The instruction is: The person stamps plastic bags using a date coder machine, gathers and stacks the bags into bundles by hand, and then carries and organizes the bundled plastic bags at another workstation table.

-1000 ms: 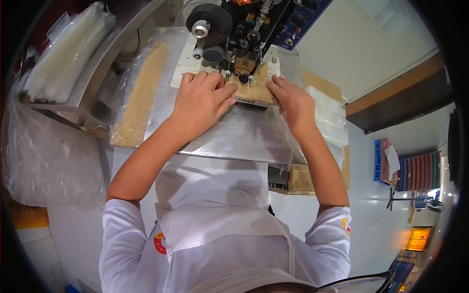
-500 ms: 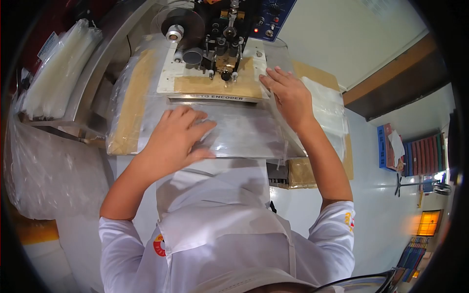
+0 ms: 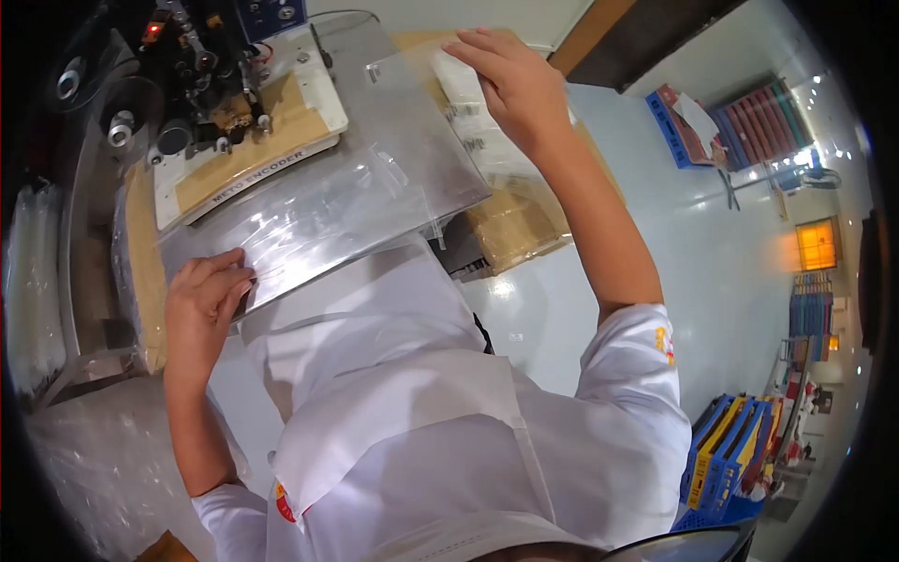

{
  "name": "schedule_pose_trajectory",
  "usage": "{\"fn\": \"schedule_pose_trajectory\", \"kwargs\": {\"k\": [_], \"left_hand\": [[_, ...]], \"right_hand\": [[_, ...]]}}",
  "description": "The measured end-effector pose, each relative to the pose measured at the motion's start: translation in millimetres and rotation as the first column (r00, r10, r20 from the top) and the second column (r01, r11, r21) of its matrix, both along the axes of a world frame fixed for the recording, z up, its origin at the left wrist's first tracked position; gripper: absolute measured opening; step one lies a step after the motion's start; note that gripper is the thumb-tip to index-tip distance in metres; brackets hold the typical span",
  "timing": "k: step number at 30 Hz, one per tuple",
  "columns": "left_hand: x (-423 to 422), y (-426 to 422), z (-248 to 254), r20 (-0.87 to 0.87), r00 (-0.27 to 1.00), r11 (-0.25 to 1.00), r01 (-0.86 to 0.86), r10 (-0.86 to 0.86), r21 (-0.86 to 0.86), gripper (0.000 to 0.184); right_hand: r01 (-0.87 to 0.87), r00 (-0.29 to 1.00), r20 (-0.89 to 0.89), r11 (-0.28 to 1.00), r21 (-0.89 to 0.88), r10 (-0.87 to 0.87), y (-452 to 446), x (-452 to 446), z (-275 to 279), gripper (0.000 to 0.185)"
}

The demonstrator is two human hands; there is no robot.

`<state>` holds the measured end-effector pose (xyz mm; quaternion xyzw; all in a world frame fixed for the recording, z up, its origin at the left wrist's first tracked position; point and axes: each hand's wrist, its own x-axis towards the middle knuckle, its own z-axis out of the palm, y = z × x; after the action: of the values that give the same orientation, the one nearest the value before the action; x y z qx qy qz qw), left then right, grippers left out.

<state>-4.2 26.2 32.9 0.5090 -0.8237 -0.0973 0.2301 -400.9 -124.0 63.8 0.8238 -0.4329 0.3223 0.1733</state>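
So the one bit of writing I'm reading easily is "METO ENCODER", running in dark capitals along the near edge of the machine [image 3: 253, 155], which is sitting toward the far left of the shiny metal table [image 3: 328, 220]. Its blue control panel [image 3: 272, 17] is showing some small markings, but they're too tiny for me to make out. The white shirt [image 3: 412, 440] is carrying a red badge [image 3: 285, 503] at the chest and a yellow-and-red emblem on the right sleeve [image 3: 646, 361], lettering not legible either. The clear plastic bags [image 3: 476, 140] are lying in a stack to the right of the table, with dark print I can't read. As for the hands, the right hand [image 3: 510, 80] is hanging over the far end of that stack, its grip loosely open with the fingers stretched out; can't tell if it's touching plastic. The left hand [image 3: 208, 286] is resting at the table's near left corner, thumb close to curled fingers, and I honestly can't tell whether that grip is pinching anything.
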Motion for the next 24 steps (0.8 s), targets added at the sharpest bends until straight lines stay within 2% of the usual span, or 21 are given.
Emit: {"fn": "schedule_pose_trajectory", "kwargs": {"k": [3,5,8,11,12,14,17,20,22,24], "left_hand": [[2,3,10,-0.034,0.998,0.998,-0.059,0.059,0.006,0.017],[8,4,7,-0.104,0.992,0.997,-0.071,0.068,-0.018,0.015],[21,8,8,-0.184,0.966,0.976,-0.197,0.179,-0.087,0.015],[25,7,4,-0.284,0.931,0.95,-0.279,0.231,-0.141,0.016],[27,5,1,-0.329,0.911,0.938,-0.309,0.246,-0.154,0.015],[27,4,-1,-0.352,0.903,0.936,-0.315,0.245,-0.158,0.013],[18,3,4,-0.306,0.934,0.939,-0.258,0.184,-0.225,0.015],[-3,0,23,-0.125,0.988,0.923,-0.128,0.088,-0.362,0.022],[-22,2,36,-0.015,1.0,0.906,-0.014,0.008,-0.422,0.027],[-45,8,48,0.048,0.995,0.886,0.103,-0.091,-0.453,0.03]], "right_hand": [[-0.042,0.999,-0.006,0.997,-0.067,0.042,10,-2,-8,0.046],[0.021,1.0,-0.01,0.995,-0.096,-0.022,18,-23,-22,0.049],[0.192,0.976,0.114,0.98,-0.056,-0.185,8,-87,-64,0.043],[0.224,0.972,0.065,0.973,0.048,-0.227,8,-125,-125,0.044],[0.237,0.971,0.003,0.961,0.141,-0.24,8,-134,-147,0.045],[0.269,0.962,-0.126,0.906,0.325,-0.241,10,-144,-186,0.047],[0.378,0.926,-0.169,0.842,0.385,-0.338,10,-138,-208,0.045],[0.32,0.933,0.099,0.922,0.216,-0.347,17,-111,-162,0.052],[0.125,0.858,0.471,0.972,0.2,-0.207,36,-69,-90,0.062],[-0.33,0.692,0.715,0.925,0.19,0.101,84,-18,-15,0.071]]}}
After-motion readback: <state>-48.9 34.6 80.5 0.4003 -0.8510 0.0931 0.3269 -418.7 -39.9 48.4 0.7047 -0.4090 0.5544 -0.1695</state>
